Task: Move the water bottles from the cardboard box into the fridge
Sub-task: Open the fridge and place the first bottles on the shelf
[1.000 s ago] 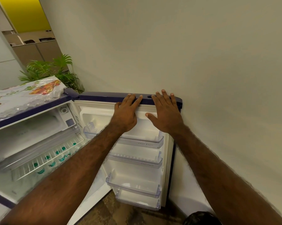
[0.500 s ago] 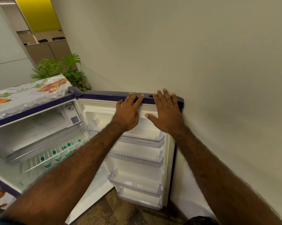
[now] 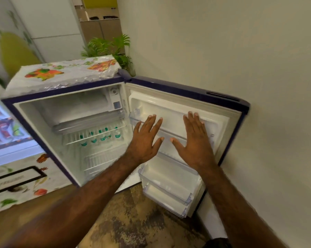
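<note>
left hand (image 3: 145,140): raised palm-forward in front of the open fridge door (image 3: 179,122), fingers straight and spread, grip apart, holding nothing; whether it touches the door cannot be told.
right hand (image 3: 196,140): just beside the left, same flat pose, fingers straight and spread, thumb pointing toward the left thumb, grip apart, holding nothing.
both forearms: reach in from the near edge, crossing in front of the door's lower racks (image 3: 167,187).
fridge (image 3: 43,102): small, dark-trimmed, standing open on the left; door swung to the right against the wall (image 3: 240,51).
water bottles (image 3: 101,136): a row with green labels and caps standing on the wire shelf (image 3: 76,138) inside the fridge, under the freezer box (image 3: 76,108).
patterned plastic cover (image 3: 61,72): lies on the fridge top.
plant (image 3: 108,45): far, behind the fridge.
floor (image 3: 133,221): worn, mottled, near.
</note>
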The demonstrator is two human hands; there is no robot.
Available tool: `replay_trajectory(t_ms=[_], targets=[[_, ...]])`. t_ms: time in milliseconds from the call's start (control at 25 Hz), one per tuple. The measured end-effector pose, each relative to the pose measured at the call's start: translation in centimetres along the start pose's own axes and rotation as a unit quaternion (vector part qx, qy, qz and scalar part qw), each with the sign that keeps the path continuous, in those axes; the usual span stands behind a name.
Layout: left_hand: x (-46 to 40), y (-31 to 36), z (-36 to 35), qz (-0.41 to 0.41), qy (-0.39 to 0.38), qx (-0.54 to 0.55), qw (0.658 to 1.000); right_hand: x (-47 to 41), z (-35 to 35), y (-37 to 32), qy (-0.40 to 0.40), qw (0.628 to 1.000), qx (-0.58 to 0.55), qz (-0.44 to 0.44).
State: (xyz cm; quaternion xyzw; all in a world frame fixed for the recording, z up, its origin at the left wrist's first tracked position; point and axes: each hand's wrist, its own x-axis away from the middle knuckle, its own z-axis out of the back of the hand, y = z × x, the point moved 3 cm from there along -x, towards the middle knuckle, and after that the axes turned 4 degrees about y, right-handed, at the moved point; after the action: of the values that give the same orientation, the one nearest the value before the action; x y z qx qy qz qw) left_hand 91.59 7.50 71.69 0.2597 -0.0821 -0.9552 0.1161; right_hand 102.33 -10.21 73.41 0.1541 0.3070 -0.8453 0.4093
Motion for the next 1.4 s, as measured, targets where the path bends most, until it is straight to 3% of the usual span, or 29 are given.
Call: replay_trajectory(t_ms=[440, 800, 1040, 1400], targets=[[14.5, -16.2, 1.7, 0.172, -0.022, -0.026, 0.984, 2.1, -16.7, -13.8, -0.194, 0.974, -0.072, 0.09], [21.6, -29.0, 3.1, 0.295, -0.049, -0.028, 0.954, 0.8, -28.8, -21.9, -0.321, 0.937, -0.045, 0.129], [22.2, -33.9, 1.2, 0.344, -0.089, -0.029, 0.934, -1.7, -34.1, -23.2, -0.368, 0.92, -0.043, 0.126], [20.4, -38.6, -5.2, 0.415, -0.106, -0.035, 0.903, -6.0, -43.7, -19.5, -0.402, 0.903, -0.049, 0.145]])
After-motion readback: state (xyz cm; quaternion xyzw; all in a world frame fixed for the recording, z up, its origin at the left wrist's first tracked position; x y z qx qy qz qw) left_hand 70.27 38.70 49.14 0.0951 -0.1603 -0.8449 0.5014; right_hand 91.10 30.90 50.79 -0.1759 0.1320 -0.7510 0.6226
